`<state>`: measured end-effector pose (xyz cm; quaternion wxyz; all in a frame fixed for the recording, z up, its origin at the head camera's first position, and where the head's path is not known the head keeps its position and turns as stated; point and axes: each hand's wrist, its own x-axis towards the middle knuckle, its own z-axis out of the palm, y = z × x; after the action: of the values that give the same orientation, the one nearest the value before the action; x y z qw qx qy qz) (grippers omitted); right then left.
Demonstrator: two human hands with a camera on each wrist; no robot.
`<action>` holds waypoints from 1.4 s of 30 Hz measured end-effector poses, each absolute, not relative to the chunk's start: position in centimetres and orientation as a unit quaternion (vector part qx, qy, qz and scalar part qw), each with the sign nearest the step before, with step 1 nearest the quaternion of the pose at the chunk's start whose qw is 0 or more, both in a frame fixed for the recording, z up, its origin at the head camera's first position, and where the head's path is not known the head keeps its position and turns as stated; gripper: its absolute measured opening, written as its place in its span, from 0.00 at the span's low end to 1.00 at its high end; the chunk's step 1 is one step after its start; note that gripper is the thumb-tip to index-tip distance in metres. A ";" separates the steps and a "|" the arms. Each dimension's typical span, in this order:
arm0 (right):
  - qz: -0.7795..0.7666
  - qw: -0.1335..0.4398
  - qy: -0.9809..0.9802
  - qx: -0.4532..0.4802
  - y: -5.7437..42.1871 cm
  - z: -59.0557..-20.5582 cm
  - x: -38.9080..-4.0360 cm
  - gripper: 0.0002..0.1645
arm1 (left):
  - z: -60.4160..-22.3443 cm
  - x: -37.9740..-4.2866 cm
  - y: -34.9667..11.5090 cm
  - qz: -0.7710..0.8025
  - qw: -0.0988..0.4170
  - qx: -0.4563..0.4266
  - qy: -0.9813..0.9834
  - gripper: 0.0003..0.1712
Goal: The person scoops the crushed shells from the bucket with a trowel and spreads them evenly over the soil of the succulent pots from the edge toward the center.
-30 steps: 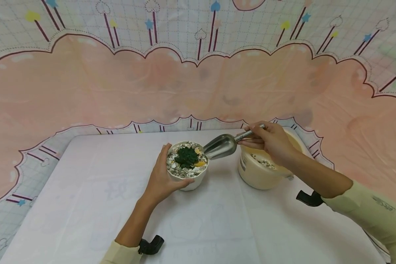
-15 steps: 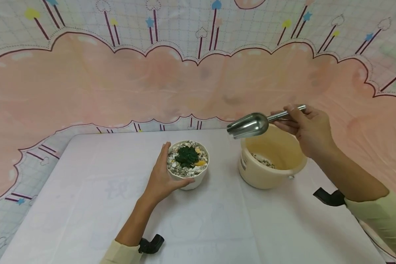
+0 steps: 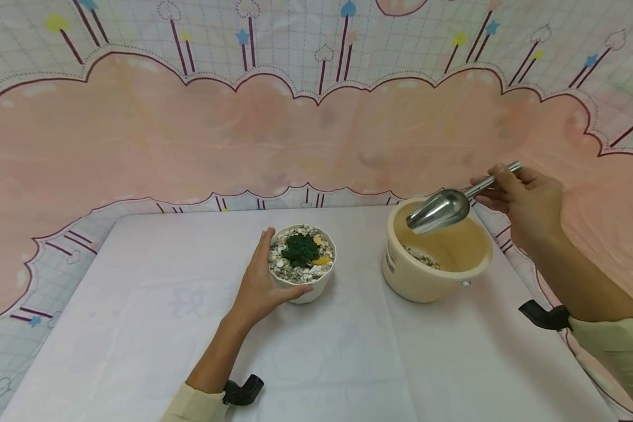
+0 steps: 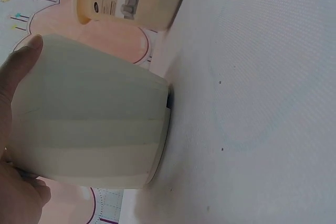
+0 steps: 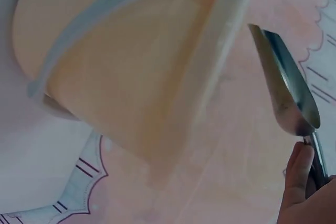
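My left hand point(image 3: 257, 294) grips a white flowerpot point(image 3: 313, 289), thumb at the near side and fingers round the left. A dark green succulent point(image 3: 301, 250) sits in the pot amid pale pebbles and yellow bits. In the left wrist view the pot point(image 4: 89, 114) stands slightly tilted, its base at the table. My right hand point(image 3: 533, 205) holds a metal scoop point(image 3: 441, 211) by the handle, above a cream bucket point(image 3: 419, 284). Some pebbles point(image 3: 423, 258) lie at the bucket's bottom. Seen from the right wrist, the scoop point(image 5: 289, 90) is raised above the bucket's rim; whether it holds anything is hidden.
A white cloth point(image 3: 337, 351) covers the table, with a patterned pink backdrop point(image 3: 242, 140) behind it. The bucket's pale carrying handle point(image 5: 105, 11) hangs down its side in the right wrist view. A few dark specks point(image 4: 222, 149) dot the cloth near the pot.
My right hand has carried the scoop from the pot's rim up and rightward, then further right over the bucket with its mouth lower. The left hand and the pot have stayed in place.
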<state>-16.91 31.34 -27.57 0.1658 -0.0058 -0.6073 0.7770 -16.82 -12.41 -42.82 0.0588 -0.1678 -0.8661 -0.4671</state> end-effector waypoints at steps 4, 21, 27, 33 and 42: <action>0.700 0.163 -0.695 -0.001 31.1 -29.0 -17.5 0.11 | -42.8 -16.8 -12.4 -0.463 0.061 -0.168 -0.868 0.78; 0.461 0.040 -0.886 0.032 28.6 -33.9 -18.2 0.24 | -42.8 -16.8 -12.2 -0.464 0.057 -0.162 -0.869 0.78; 0.445 0.012 -0.894 0.056 28.6 -34.4 -18.5 0.22 | -42.6 -16.7 -12.3 -0.462 0.055 -0.159 -0.871 0.78; 0.440 -0.038 -0.896 0.045 28.8 -34.4 -19.2 0.16 | -42.5 -16.6 -12.4 -0.461 0.055 -0.158 -0.871 0.78; 0.429 -0.083 -0.899 0.039 28.9 -34.9 -20.9 0.11 | -42.6 -16.5 -12.4 -0.464 0.058 -0.159 -0.870 0.78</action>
<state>-20.87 28.91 -34.86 -0.0829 0.0392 -0.8988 0.4287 -16.55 -12.36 -42.60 0.0578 -0.1589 -0.8697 -0.4638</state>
